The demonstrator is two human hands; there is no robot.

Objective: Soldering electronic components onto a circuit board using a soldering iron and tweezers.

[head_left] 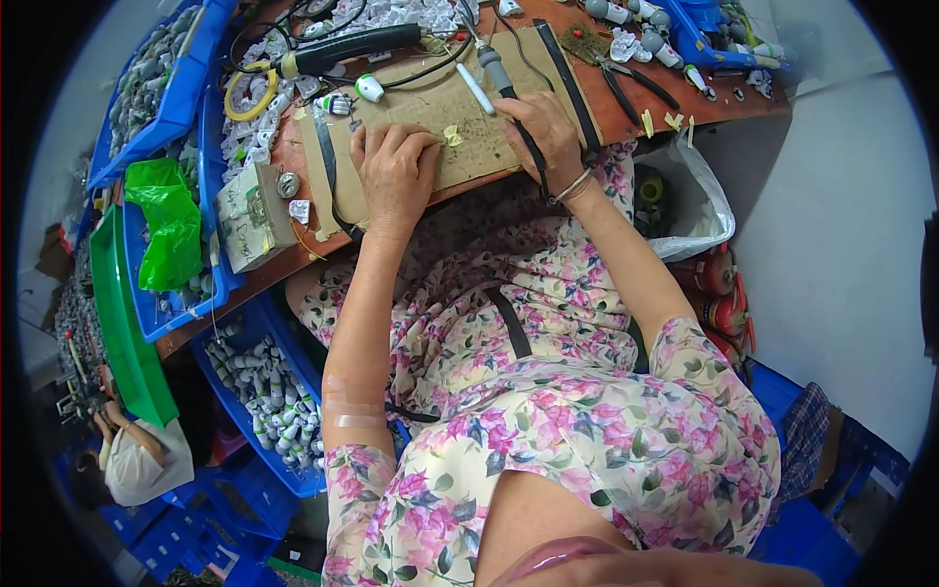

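Observation:
My right hand (pixel 550 137) is closed around the rear of a soldering iron (pixel 495 70) with a grey collar. Its tip points away from me, and the black cord runs back over my wrist. A white stick-like tube (pixel 475 89) lies beside the iron. My left hand (pixel 399 168) rests with bent fingers at the near edge of a cardboard sheet (pixel 460 161); whatever may be under the fingers is hidden. A scrap of yellow tape (pixel 452 135) lies right of it. Beyond it are a white-and-green bulb housing (pixel 369 88) and a similar piece (pixel 335 104).
Pliers (pixel 626 86) lie at the far right, a tape roll (pixel 251 95) at the far left. A black-handled tool (pixel 352 49) crosses the back. Blue bins (pixel 201 127) of bulb parts stand left; a white bag (pixel 706 210) hangs right. Another person (pixel 147 460) sits at lower left.

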